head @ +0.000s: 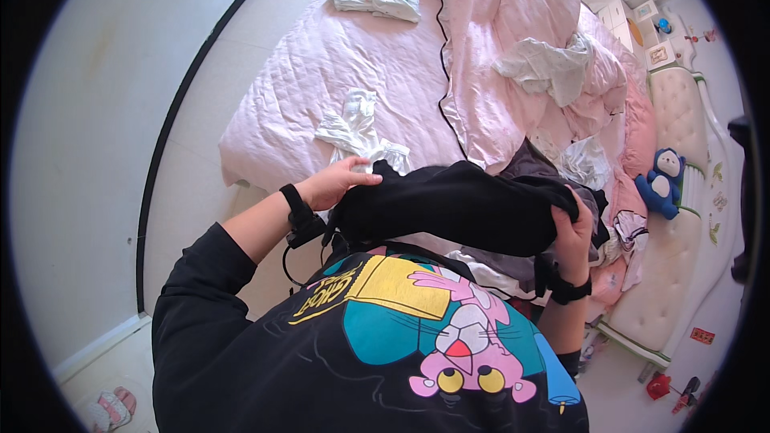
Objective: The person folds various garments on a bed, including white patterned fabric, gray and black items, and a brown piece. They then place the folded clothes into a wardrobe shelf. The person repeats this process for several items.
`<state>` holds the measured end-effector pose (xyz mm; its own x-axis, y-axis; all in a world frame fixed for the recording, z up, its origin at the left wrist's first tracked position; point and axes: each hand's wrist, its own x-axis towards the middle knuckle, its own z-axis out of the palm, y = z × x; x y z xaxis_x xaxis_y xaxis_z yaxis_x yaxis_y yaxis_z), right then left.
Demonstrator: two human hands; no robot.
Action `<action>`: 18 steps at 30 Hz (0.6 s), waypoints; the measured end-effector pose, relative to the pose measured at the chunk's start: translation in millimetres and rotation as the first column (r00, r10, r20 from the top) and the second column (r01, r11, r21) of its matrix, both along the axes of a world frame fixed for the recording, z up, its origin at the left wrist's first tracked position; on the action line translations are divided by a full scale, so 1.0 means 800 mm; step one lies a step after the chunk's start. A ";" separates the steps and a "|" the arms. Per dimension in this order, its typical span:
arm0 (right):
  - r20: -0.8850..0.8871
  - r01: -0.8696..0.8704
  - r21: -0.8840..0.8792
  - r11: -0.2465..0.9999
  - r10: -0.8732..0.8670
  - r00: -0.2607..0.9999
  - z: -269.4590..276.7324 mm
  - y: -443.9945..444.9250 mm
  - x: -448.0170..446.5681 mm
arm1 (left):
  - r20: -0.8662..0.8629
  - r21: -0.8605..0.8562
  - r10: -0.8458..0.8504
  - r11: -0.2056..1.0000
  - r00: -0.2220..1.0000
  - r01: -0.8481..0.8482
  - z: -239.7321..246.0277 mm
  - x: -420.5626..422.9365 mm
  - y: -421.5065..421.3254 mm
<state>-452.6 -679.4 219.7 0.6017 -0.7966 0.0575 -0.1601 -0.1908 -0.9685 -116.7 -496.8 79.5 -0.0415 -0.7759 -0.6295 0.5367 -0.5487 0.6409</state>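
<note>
A black cloth garment [451,207] is stretched sideways between my two hands, close in front of my body. My left hand [346,183] holds its left end, thumb on top and fingers towards the far side. My right hand [571,225] grips the right end, with the cloth bunched over the fingertips. Behind the right end lies a dark grey garment [529,159], partly hidden by the black one. White crumpled clothing [358,126] lies on the pink quilted bed cover [283,96] just beyond my left hand.
A folded pale garment [376,0] lies at the bed's far end. A pink duvet [481,72] is heaped to the right, with a pale cloth [547,66] on it. A blue plush bear [665,183] leans by the padded headboard [652,288]. Pink slippers [114,409] sit on the floor.
</note>
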 end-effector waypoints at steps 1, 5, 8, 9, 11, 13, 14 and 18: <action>-0.020 -0.030 -0.040 0.999 0.030 0.999 0.000 -0.003 -0.005 | 0.118 -0.032 0.032 0.999 0.992 -0.028 -0.002 -0.010 -0.003; -0.070 -0.111 -0.192 0.975 0.099 0.993 -0.003 -0.019 -0.026 | 0.122 0.049 -0.183 0.983 0.976 0.178 -0.015 -0.020 -0.022; -0.051 -0.104 -0.350 0.931 0.092 0.994 -0.008 -0.024 -0.036 | -0.142 0.105 -0.192 0.973 0.971 0.208 -0.028 -0.032 -0.034; -0.042 -0.079 -0.362 0.929 0.068 0.997 -0.011 -0.025 -0.036 | -0.233 0.117 -0.197 0.966 0.952 0.229 -0.031 -0.034 -0.037; -0.023 -0.005 -0.315 0.949 -0.003 1.000 -0.012 -0.025 -0.035 | -0.209 0.054 -0.196 0.976 0.958 0.212 -0.036 -0.036 -0.043; 0.049 0.058 -0.256 0.965 -0.047 0.998 -0.010 -0.027 -0.031 | -0.224 -0.090 -0.136 0.989 0.965 0.119 -0.042 -0.032 -0.048; 0.081 0.173 -0.150 0.973 -0.162 0.983 -0.010 -0.029 -0.026 | -0.273 -0.159 0.003 0.986 0.962 -0.048 -0.044 -0.027 -0.049; -0.354 0.128 -0.155 0.980 -0.176 0.918 -0.004 -0.029 0.005 | -0.172 -0.074 -0.044 0.997 0.984 0.032 -0.051 0.023 -0.059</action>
